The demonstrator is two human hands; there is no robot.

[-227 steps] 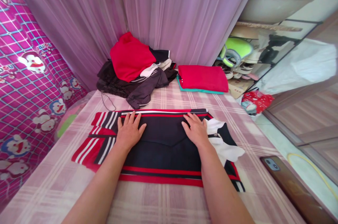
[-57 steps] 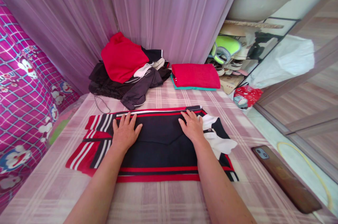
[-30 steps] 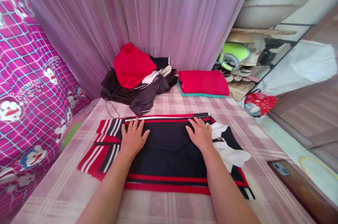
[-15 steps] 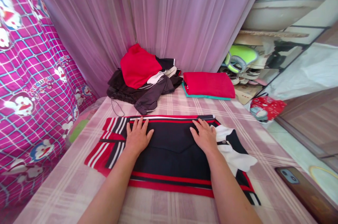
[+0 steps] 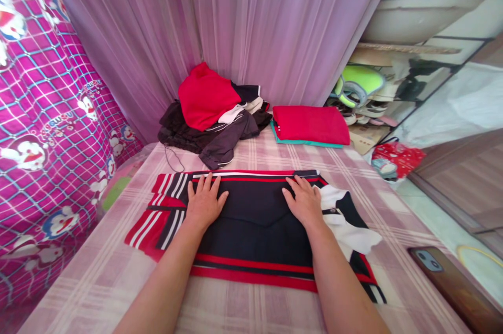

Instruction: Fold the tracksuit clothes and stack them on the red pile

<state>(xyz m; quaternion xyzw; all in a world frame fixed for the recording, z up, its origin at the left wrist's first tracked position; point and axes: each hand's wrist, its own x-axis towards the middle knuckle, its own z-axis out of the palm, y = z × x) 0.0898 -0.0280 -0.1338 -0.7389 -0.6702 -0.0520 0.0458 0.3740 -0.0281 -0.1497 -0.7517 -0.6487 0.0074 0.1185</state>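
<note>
A dark navy jacket (image 5: 255,229) with red and white stripes lies flat across the table, folded lengthwise. Its striped cuffs point left and its white collar (image 5: 349,229) points right. My left hand (image 5: 205,202) rests on the jacket's left part, near the cuffs, fingers stretched out. Flat on the right part, close to the collar, lies my right hand (image 5: 304,200), its fingers also extended. Both hands' fingertips are by the far striped edge, and neither grips the cloth.
Behind the jacket sits a heap of dark clothes (image 5: 188,132) topped by a red garment (image 5: 208,98). A folded red garment (image 5: 310,124) lies over a teal one at the back right. A phone (image 5: 451,287) is at the right edge of the checked tablecloth (image 5: 251,310).
The view has shifted very slightly. Both hands stay flat on the jacket in the same places, and the clothes have not moved.
</note>
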